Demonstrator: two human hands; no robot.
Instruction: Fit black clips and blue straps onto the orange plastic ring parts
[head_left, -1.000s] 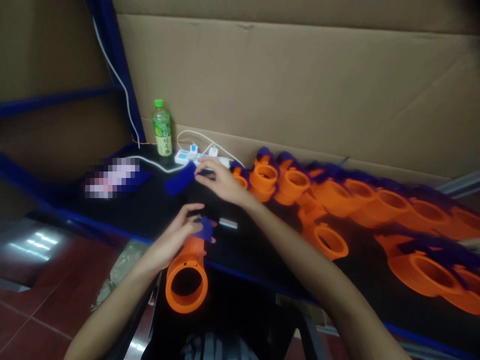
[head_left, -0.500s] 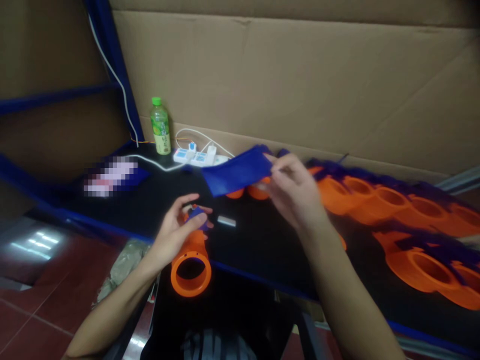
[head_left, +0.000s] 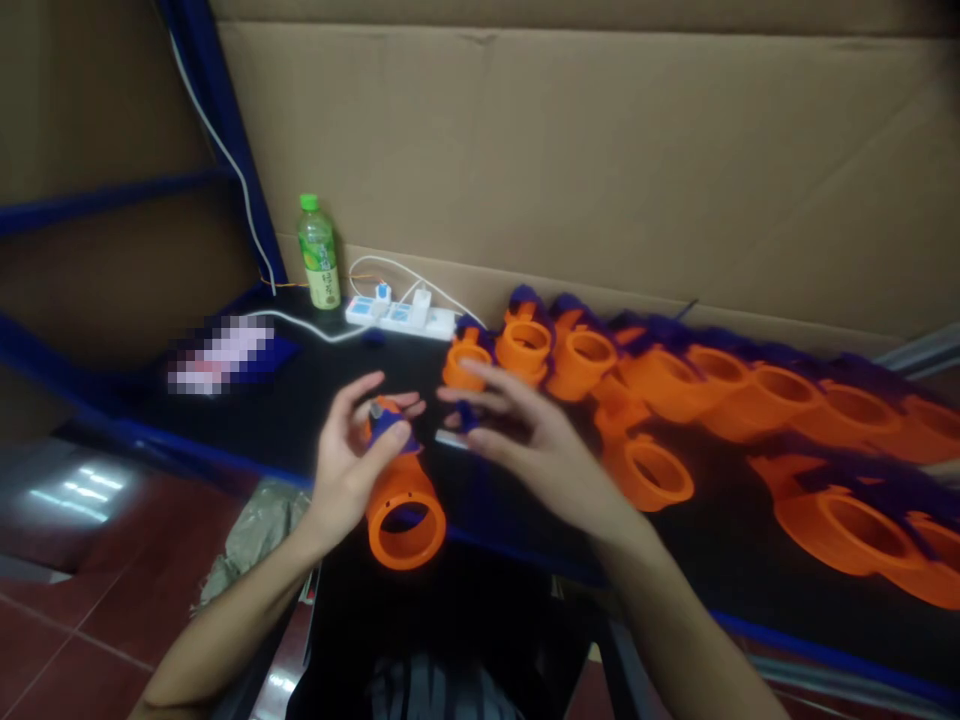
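Observation:
My left hand (head_left: 352,455) is closed round the upper end of an orange plastic ring-shaped part (head_left: 409,530). Its round opening faces me, and a piece of blue material and a small metallic bit show under my thumb. To its right, my right hand (head_left: 525,430) has its fingers curved round a dark blue strip (head_left: 466,415), which is blurred and seen nearly edge-on. Where the strip's lower end lies is hard to make out. Behind the right fingertips, a small white bar (head_left: 451,438) lies on the black tabletop (head_left: 247,420).
Several orange parts with blue material stand along the back, such as an orange part (head_left: 523,345); another orange part (head_left: 660,480) lies nearer. A white power strip (head_left: 401,316) with cables and a green-capped bottle (head_left: 320,255) stand by the cardboard wall (head_left: 562,150).
My right hand has come down and left from the back of the table, bringing the blue strip nearer the orange part. My left hand has shifted that part slightly right and up.

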